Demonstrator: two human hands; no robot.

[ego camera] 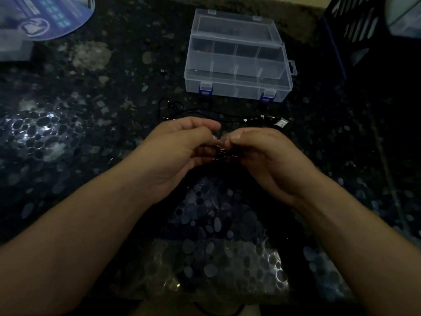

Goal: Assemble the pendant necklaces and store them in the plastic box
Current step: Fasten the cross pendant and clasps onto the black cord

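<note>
My left hand and my right hand meet above the dark speckled counter, fingers curled toward each other. Between the fingertips they pinch a small necklace piece with a dark cord and a glinting metal bit; most of it is hidden by the fingers. Beyond the hands a black necklace cord with small metal ends lies on the counter. A small pale pendant piece rests at its right end. The clear plastic box with dividers and blue latches stands open farther back.
A blue printed round object lies at the far left corner beside a pale block. A dark blue crate stands at the far right. The counter's near edge runs below my forearms.
</note>
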